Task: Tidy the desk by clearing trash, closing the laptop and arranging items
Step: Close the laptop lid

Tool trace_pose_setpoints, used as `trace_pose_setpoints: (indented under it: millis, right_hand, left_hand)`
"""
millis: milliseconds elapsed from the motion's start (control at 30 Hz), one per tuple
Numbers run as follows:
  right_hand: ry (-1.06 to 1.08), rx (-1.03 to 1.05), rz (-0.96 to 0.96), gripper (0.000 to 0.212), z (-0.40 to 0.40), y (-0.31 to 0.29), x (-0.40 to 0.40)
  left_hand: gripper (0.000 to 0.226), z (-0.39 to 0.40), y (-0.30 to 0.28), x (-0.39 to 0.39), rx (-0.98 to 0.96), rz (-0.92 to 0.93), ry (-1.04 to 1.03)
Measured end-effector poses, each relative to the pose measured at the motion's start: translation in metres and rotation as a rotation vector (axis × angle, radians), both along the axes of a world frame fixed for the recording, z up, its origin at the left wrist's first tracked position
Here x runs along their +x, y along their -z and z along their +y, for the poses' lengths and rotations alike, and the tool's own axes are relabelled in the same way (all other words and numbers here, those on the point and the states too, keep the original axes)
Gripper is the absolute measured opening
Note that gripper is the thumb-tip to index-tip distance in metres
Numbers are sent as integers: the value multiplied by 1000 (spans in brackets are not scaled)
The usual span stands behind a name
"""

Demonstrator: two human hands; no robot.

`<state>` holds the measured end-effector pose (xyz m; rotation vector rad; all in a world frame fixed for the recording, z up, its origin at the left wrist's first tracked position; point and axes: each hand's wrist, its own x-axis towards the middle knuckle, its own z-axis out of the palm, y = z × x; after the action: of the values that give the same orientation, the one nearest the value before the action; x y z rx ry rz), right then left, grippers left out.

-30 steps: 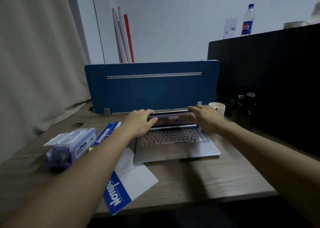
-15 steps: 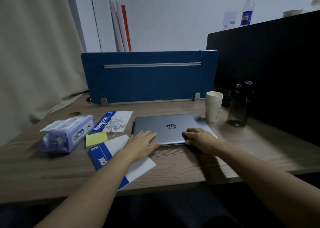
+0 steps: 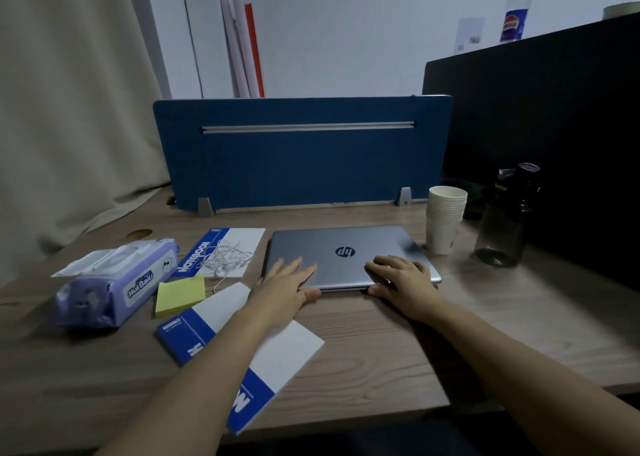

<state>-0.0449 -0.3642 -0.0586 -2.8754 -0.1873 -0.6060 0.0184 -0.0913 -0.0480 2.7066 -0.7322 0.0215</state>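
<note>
The silver laptop [image 3: 346,248] lies closed and flat on the wooden desk [image 3: 381,334]. My left hand [image 3: 285,287] rests flat on the lid's front left corner, thumb at the front edge. My right hand [image 3: 401,279] rests on the front right part, fingers spread, thumb against the front edge. A blue and white notebook [image 3: 239,345] lies under my left forearm. A second notebook [image 3: 218,251] lies further back with a tangle of white earphones [image 3: 225,258] on it. A yellow sticky pad [image 3: 180,294] sits between them.
A purple wet-wipe pack [image 3: 114,282] with its flap open lies at the left. A stack of paper cups [image 3: 445,218] and a dark bottle [image 3: 505,216] stand right of the laptop. A blue divider [image 3: 301,165] closes the desk's back; a black partition [image 3: 554,126] stands at right.
The laptop lid went from half open to fully shut under both hands. My hands have since stayed on the lid's front edge; the view shifted slightly.
</note>
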Motion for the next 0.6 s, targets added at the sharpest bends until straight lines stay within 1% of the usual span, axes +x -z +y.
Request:
trace_pose_setpoints:
  millis: [100, 367, 600]
  right_hand:
    - [7, -6, 19, 45, -3, -1, 21]
    - [27, -15, 46, 46, -11, 4, 85]
    - [30, -12, 30, 46, -15, 10, 134]
  left_hand:
    - [60, -5, 1, 20, -7, -5, -16]
    - [59, -15, 10, 76, -58, -103, -60]
    - [53, -28, 14, 117, -69, -108, -126]
